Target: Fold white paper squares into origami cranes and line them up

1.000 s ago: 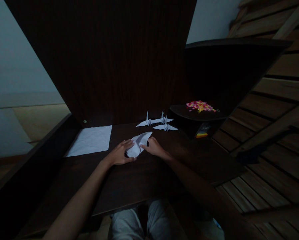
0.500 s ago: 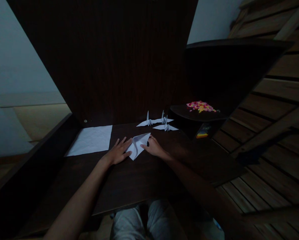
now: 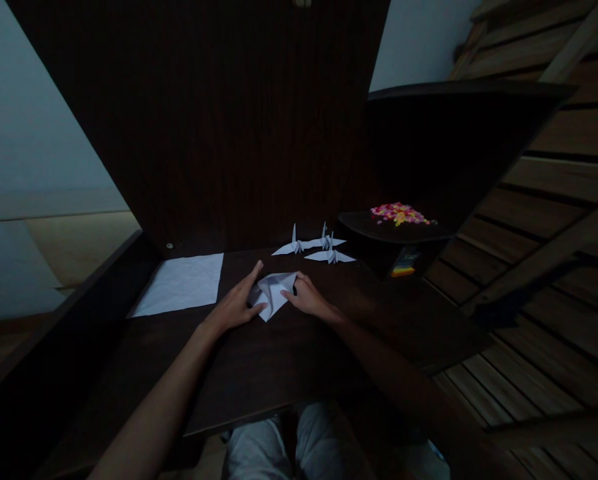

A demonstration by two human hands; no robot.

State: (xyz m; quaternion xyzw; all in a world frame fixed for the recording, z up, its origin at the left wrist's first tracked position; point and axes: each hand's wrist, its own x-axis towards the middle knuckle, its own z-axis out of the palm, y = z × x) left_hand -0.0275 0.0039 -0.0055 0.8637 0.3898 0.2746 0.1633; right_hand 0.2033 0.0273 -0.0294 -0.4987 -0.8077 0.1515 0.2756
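Note:
A partly folded piece of white paper [image 3: 275, 293] lies on the dark desk in front of me, its upper layer lifted and bent. My right hand [image 3: 306, 295] pinches its right corner, thumb on top and fingers curled behind. At the left edge is my left hand [image 3: 236, 300], fingers stretched out and the hand tipped on its side. Its thumb touches the paper's lower left; the far side of the fingers is hidden. Just behind the folded paper stand three white paper cranes [image 3: 331, 256], wings spread.
A flat, slightly creased white sheet [image 3: 181, 283] lies at the desk's left. Small pink, red and yellow pieces [image 3: 401, 213] are heaped on a corner shelf [image 3: 369, 225] at the right. Beneath it is a small yellow-ended object [image 3: 403, 271]. A dark side panel [image 3: 69, 307] borders the left.
My left hand has rolled up onto its side, its fingers lifting from lying flat beside the paper. The paper's upper layer has bent more on the left. My right hand keeps its pinch.

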